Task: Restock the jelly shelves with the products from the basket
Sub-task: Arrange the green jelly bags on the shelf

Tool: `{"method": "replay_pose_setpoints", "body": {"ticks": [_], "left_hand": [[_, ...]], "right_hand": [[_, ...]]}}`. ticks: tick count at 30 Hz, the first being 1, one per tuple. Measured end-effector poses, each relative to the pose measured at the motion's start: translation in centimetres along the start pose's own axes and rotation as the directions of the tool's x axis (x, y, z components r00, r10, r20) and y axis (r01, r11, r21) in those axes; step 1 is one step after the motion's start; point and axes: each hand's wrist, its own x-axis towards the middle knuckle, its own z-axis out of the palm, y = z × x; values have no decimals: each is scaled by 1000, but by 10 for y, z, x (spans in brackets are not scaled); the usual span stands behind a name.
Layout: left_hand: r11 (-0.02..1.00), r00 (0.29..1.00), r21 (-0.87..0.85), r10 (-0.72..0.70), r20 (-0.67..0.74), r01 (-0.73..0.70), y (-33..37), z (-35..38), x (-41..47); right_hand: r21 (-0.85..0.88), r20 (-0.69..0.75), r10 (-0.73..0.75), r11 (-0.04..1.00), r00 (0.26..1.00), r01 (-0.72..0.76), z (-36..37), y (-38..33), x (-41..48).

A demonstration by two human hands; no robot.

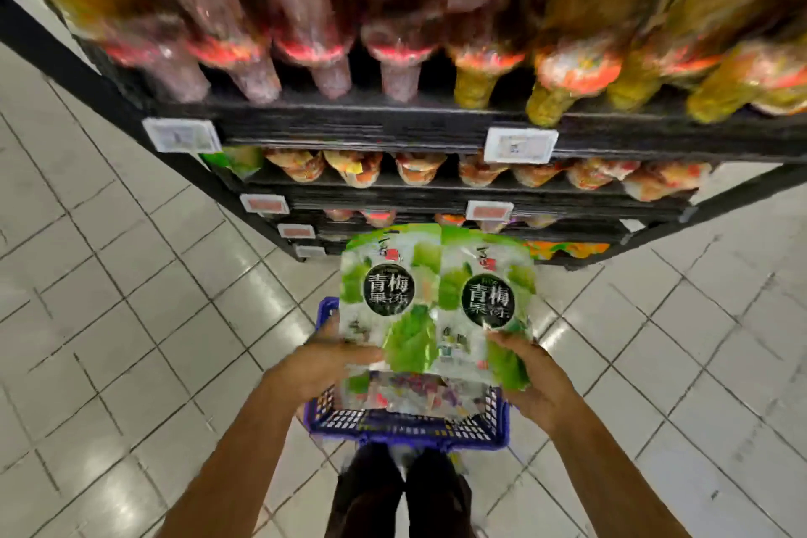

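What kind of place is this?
Most likely a supermarket aisle: black shelves stocked with packaged goods, price tags on the shelf edges, and a blue basket on the tiled floor.

Pale glossy floor tiles with dark grout lines run diagonally. White price labels are too blurred to read.

The scene is lit brightly and evenly, apparently from overhead. Soft glare is seen on the glossy floor tiles at 8 and 4 o'clock. The bags at 12 o'clock are smeared by motion blur, and the price tags cannot be read. The green packets at centre are rendered sharpest. The shelves are drawn bowed toward the edges.
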Motion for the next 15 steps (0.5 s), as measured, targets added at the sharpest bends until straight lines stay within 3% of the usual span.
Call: {"method": "replay_pose_setpoints", "body": {"ticks": [3,8,12,15], "left_hand": [[977,981,93,191,8,-191,66,29,-50],[881,889,124,445,104,-456,168,79,-135],[759,773,154,610,173,-633,234,113,-202],[668,667,80,713,216,-740,272,131,-242]], "right_hand": [[-12,82,-178,984,981,180,26,-36,-60],[-101,195,-448,876,872,472,70,-102,-153],[-36,281,-631,746,723,665,110,-151,-218],[2,327,-733,631,596,776,137,-181,-262]]}}
